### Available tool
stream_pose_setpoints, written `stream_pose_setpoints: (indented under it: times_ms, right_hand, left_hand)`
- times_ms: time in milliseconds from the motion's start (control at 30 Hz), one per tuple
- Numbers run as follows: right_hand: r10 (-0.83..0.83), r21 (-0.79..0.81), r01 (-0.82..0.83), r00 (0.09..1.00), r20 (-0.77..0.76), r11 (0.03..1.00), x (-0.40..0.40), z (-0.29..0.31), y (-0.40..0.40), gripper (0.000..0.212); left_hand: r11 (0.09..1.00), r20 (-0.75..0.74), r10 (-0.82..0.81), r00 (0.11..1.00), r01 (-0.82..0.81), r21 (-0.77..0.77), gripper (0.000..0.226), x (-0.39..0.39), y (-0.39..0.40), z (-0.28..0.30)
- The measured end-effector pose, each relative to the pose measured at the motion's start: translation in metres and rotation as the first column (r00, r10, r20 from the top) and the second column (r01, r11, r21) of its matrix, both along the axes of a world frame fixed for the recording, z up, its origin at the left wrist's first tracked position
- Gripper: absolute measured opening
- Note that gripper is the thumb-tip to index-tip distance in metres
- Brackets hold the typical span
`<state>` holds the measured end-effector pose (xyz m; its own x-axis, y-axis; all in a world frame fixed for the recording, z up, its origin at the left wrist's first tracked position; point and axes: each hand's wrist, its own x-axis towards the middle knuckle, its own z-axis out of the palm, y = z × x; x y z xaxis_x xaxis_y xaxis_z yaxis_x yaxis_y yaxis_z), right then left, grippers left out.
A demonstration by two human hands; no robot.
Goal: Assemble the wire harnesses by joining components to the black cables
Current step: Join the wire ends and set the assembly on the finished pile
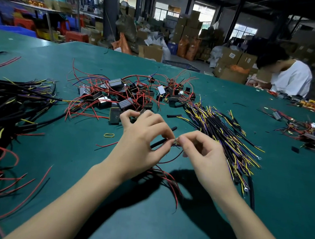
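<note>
Black cable (pixel 159 143), light and limp, held above the counter's (pixel 259 216) near middle: left hand (pixel 141 137) pinches its sleeve end, right hand (pixel 203 152) pinches the bare wire tips, best gripped close to the joint.

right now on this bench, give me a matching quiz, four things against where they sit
Things:
1. rubber band
2. pile of small black boxes
3. bundle of black cables
4. person in white

Places:
A. far right edge of the table
B. just right of the right hand
C. centre, beyond the hands
D. left of the left hand

Pairs: 1-D, 2-C, 3-B, 4-A
</note>
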<state>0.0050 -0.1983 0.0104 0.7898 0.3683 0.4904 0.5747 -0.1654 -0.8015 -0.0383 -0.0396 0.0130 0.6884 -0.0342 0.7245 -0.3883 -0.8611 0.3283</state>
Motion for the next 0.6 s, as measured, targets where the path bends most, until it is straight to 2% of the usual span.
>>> stream_pose_setpoints:
  times_ms: [100,333,400,433,500,533,600]
  right_hand:
    - [0.032,-0.005,-0.033,0.995,-0.096,0.999,0.001,0.005,-0.002,0.013]
    - [0.032,-0.02,-0.036,0.985,-0.168,0.999,0.003,0.008,-0.004,0.01]
    - [0.011,-0.043,-0.017,0.99,-0.139,0.999,0.004,0.007,-0.005,0.007]
    - [-0.007,-0.071,0.002,0.997,-0.077,0.998,0.003,0.007,-0.007,0.007]
    - [-0.018,-0.191,0.051,0.986,0.167,0.98,0.004,0.007,-0.01,0.007]
    - [-0.003,-0.277,0.098,0.946,0.323,0.956,0.005,0.007,-0.012,0.008]
    - [0.029,-0.399,0.274,0.793,0.609,0.875,0.006,0.006,-0.013,0.011]
  left_hand:
    - [1.0,0.005,-0.014,1.0,0.014,0.014,0.006,-0.001,0.0,0.0]
    - [0.995,0.038,-0.01,0.999,0.006,0.104,0.01,-0.002,0.001,0.002]
    - [0.991,0.037,-0.012,0.999,0.007,0.133,0.01,-0.002,0.002,0.002]
    - [0.991,0.025,-0.014,1.0,0.011,0.136,0.01,-0.002,0.002,0.002]
    - [0.991,-0.014,-0.017,1.0,0.019,0.13,0.011,-0.001,0.002,0.002]
    - [0.992,-0.038,-0.016,0.999,0.02,0.127,0.011,-0.001,0.002,0.001]
    - [0.994,-0.085,-0.013,0.996,0.022,0.11,0.013,0.0,0.001,-0.001]
